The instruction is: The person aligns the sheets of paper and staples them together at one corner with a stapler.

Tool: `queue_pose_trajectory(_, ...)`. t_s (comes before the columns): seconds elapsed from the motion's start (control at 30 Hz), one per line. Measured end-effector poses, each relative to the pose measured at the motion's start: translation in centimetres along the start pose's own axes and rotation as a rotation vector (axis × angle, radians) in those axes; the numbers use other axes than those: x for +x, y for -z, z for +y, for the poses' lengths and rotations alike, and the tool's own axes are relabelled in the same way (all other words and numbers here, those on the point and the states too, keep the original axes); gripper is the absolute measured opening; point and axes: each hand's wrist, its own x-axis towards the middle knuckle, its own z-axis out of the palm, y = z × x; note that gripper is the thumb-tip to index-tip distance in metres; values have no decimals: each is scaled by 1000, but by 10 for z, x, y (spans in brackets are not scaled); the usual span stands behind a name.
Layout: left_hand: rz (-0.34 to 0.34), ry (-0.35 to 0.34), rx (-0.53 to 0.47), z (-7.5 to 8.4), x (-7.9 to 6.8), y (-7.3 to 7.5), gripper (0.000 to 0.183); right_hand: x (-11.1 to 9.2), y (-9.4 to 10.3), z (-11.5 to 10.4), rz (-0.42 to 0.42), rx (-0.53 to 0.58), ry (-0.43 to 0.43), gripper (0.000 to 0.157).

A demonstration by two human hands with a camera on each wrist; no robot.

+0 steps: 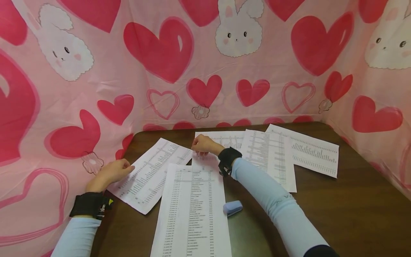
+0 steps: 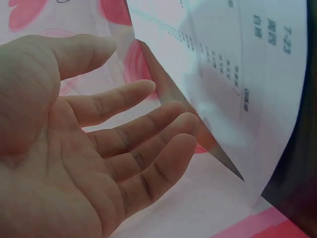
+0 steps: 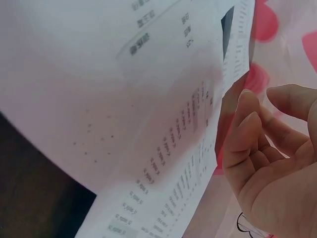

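My left hand (image 1: 112, 174) hovers at the left edge of a printed sheet (image 1: 149, 178) that lies slanted on the table. In the left wrist view its fingers are relaxed and apart, holding nothing, with the printed paper (image 2: 223, 64) beyond them. Over the back middle sheet (image 1: 205, 162) is my right hand (image 1: 205, 144). The right wrist view shows its fingers loosely bent with nothing between them, right by the paper's edge (image 3: 198, 129). A long printed sheet (image 1: 196, 214) lies in front, overlapping the back middle one.
Two more printed sheets, one middle right (image 1: 269, 157) and one far right (image 1: 316, 151), overlap on the brown table (image 1: 346, 214). A small pale blue object (image 1: 232, 207), like a mini stapler, lies beside the front sheet. Pink heart-patterned cloth (image 1: 205, 64) surrounds the table.
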Motion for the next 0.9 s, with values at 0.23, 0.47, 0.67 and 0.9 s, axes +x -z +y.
queue_pose_trajectory(0.23,-31,24,18,0,1,1,46,1,-5,2,4,-32,25,13)
queue_pose_trajectory(0.47,-33,9,58,4,0,-2,45,1,-13,-1,34,-167,74,15)
queue_pose_trajectory(0.67,-68,56,96,6,0,-5,56,4,-17,-1,50,-160,84,16)
queue_pose_trajectory(0.9,-93,90,94,5,2,-5,61,10,-18,-1,78,-180,101,16)
